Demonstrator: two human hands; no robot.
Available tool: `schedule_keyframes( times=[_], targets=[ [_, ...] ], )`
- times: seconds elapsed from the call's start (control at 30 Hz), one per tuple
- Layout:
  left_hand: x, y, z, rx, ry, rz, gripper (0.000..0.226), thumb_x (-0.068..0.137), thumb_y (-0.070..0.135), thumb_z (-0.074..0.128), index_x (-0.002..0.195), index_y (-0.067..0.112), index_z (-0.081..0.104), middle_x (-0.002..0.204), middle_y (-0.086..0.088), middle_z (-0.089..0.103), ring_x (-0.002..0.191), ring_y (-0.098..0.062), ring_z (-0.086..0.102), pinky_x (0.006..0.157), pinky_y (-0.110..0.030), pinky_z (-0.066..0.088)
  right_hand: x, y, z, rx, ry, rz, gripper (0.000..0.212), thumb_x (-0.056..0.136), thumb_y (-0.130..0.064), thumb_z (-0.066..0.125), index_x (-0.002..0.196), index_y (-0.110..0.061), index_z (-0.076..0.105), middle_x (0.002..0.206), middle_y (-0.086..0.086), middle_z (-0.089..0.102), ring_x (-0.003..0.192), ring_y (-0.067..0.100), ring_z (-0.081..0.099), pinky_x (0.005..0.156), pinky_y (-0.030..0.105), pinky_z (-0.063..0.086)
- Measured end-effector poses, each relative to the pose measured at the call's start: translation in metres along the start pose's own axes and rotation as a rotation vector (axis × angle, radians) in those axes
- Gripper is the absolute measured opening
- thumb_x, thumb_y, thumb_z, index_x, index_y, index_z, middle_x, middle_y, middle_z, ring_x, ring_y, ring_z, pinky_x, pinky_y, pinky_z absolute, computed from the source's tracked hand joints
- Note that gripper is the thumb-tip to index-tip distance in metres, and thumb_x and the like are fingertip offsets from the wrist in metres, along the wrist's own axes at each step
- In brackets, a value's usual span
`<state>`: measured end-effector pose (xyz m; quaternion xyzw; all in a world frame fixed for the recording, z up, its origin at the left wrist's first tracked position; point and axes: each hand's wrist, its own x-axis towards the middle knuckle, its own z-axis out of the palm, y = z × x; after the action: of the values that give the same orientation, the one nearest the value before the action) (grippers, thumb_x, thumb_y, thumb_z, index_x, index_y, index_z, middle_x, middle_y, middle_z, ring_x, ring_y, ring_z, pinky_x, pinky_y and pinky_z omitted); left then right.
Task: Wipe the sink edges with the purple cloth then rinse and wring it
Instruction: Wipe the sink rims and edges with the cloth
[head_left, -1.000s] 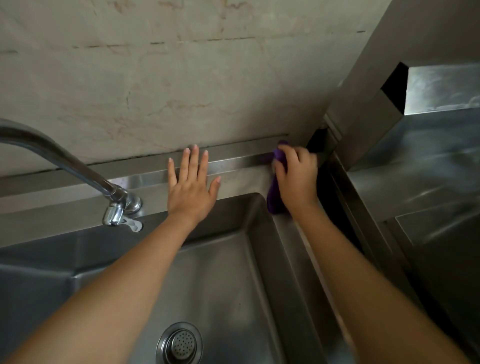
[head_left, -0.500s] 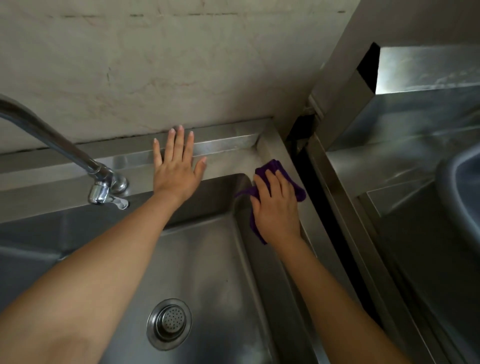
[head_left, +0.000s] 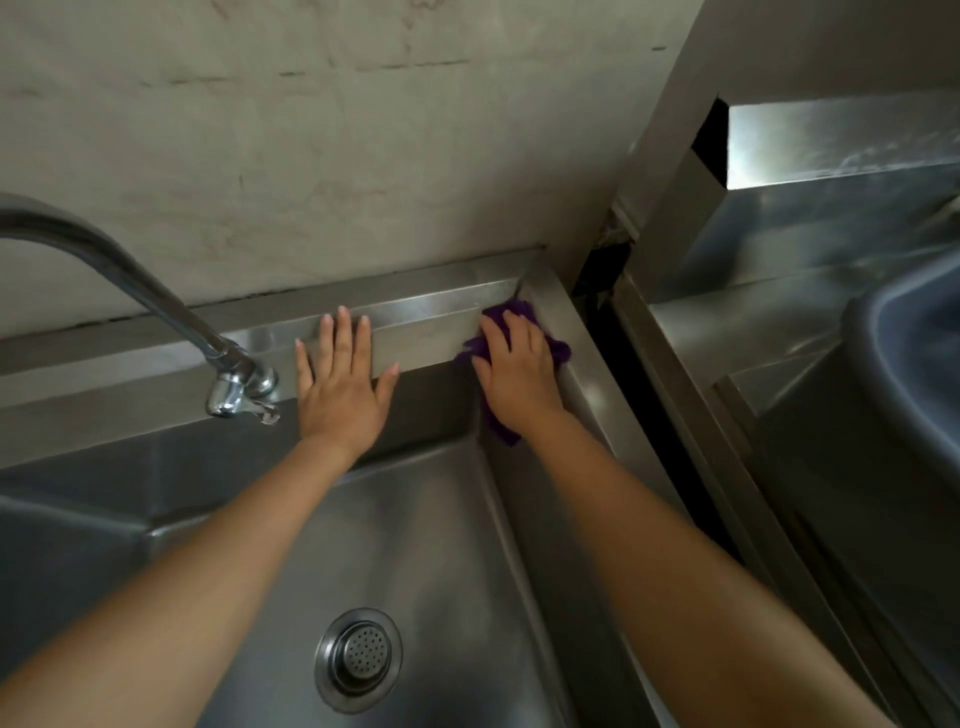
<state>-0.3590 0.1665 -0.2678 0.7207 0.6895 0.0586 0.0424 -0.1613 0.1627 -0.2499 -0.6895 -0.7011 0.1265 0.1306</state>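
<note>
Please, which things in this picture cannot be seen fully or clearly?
Head view:
Crumpled purple cloth: mostly covered by the right hand pressing it on the rim of the steel sink.
Curved steel tap: spout end cut off by the left edge.
Dark round basin: cut off by the right edge.

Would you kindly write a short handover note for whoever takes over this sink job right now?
Left hand: flat, fingers straight, resting on the back of the sink rim beside the faucet.
Right hand: pressing the purple cloth onto the rim's back right corner; part of the cloth hangs into the basin.
Done: wiping is under way at that corner; which edges are finished cannot be told.
Left: any unwiped edges, then rinse and wring; no water is seen running from the faucet.
</note>
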Motion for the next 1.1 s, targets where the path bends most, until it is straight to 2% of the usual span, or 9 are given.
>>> schedule_keyframes(
  times=[0.27, 0.33, 0.43, 0.53, 0.67, 0.77, 0.87, 1.0, 1.1],
  targets=[
    [-0.017, -0.012, -0.002, -0.032, -0.074, 0.009, 0.065, 0.096, 0.051, 0.015, 0.149, 0.017, -0.003, 0.158, -0.003, -0.012, 0.145, -0.017, -0.016, 0.117, -0.037, -0.013, 0.022, -0.016, 0.009, 0.103, 0.056, -0.02, 0.045, 0.096, -0.028, 0.043, 0.138, -0.015, 0.039, 0.147, 0.011, 0.036, 0.137, 0.031, 0.026, 0.114, 0.042, 0.02],
    [-0.035, -0.019, -0.003, -0.04, -0.042, 0.029, 0.066, 0.094, 0.053, 0.011, 0.149, 0.017, 0.002, 0.159, -0.003, -0.006, 0.145, -0.017, -0.013, 0.117, -0.035, -0.011, 0.021, -0.018, 0.008, 0.11, 0.038, -0.041, 0.043, 0.097, -0.027, 0.039, 0.139, -0.016, 0.037, 0.148, 0.009, 0.034, 0.138, 0.029, 0.023, 0.115, 0.042, 0.018],
    [-0.082, -0.047, 0.003, -0.064, 0.036, 0.059, 0.07, 0.094, 0.056, 0.008, 0.147, 0.013, 0.02, 0.157, -0.005, 0.013, 0.146, -0.018, 0.001, 0.119, -0.034, -0.001, 0.019, -0.028, 0.011, 0.122, 0.034, -0.069, 0.043, 0.098, -0.026, 0.039, 0.139, -0.015, 0.038, 0.149, 0.01, 0.033, 0.139, 0.03, 0.022, 0.115, 0.043, 0.017],
    [-0.121, -0.095, 0.007, -0.054, 0.059, -0.033, 0.068, 0.096, 0.054, 0.012, 0.145, 0.009, 0.026, 0.155, -0.008, 0.02, 0.144, -0.018, 0.008, 0.118, -0.031, -0.001, 0.016, -0.048, 0.021, 0.127, 0.041, -0.117, 0.044, 0.097, -0.026, 0.041, 0.139, -0.014, 0.039, 0.148, 0.011, 0.035, 0.138, 0.029, 0.025, 0.115, 0.042, 0.019],
    [-0.114, -0.143, -0.008, -0.006, 0.088, -0.18, 0.074, 0.092, 0.056, 0.014, 0.148, 0.008, 0.009, 0.156, -0.007, 0.004, 0.145, -0.019, -0.001, 0.117, -0.028, -0.01, 0.008, -0.097, 0.043, 0.121, 0.026, -0.259, 0.047, 0.095, -0.027, 0.046, 0.139, -0.012, 0.04, 0.145, 0.014, 0.04, 0.135, 0.033, 0.031, 0.115, 0.041, 0.021],
    [-0.095, -0.157, -0.013, 0.03, 0.064, -0.171, 0.075, 0.089, 0.056, 0.014, 0.148, 0.011, 0.004, 0.158, -0.006, 0.001, 0.144, -0.017, -0.006, 0.115, -0.027, -0.015, 0.002, -0.126, 0.052, 0.146, 0.009, -0.277, 0.047, 0.096, -0.027, 0.045, 0.14, -0.013, 0.039, 0.146, 0.012, 0.039, 0.136, 0.032, 0.029, 0.115, 0.042, 0.02],
    [-0.091, -0.159, -0.012, 0.037, 0.038, -0.143, 0.077, 0.087, 0.059, 0.01, 0.148, 0.013, -0.002, 0.158, -0.005, -0.005, 0.144, -0.017, -0.012, 0.117, -0.032, -0.013, -0.008, -0.142, 0.058, 0.148, -0.039, -0.35, 0.046, 0.096, -0.026, 0.044, 0.14, -0.017, 0.037, 0.148, 0.007, 0.036, 0.139, 0.027, 0.025, 0.116, 0.04, 0.018],
    [-0.091, -0.161, -0.011, 0.028, 0.021, -0.134, 0.078, 0.085, 0.062, 0.004, 0.146, 0.015, -0.01, 0.158, -0.005, -0.011, 0.144, -0.018, -0.016, 0.118, -0.036, -0.008, -0.013, -0.127, 0.054, 0.044, -0.084, -0.49, 0.05, 0.092, -0.024, 0.051, 0.141, -0.022, 0.036, 0.148, 0.002, 0.038, 0.138, 0.021, 0.029, 0.115, 0.035, 0.02],
    [-0.091, -0.162, -0.016, 0.012, -0.002, -0.112, 0.079, 0.086, 0.062, 0.008, 0.146, 0.013, -0.01, 0.157, -0.005, -0.014, 0.143, -0.018, -0.018, 0.117, -0.036, -0.011, -0.001, -0.098, 0.04, 0.032, -0.053, -0.398, 0.046, 0.094, -0.027, 0.048, 0.139, -0.023, 0.039, 0.146, 0.002, 0.04, 0.135, 0.022, 0.034, 0.111, 0.039, 0.028]
  ],
)
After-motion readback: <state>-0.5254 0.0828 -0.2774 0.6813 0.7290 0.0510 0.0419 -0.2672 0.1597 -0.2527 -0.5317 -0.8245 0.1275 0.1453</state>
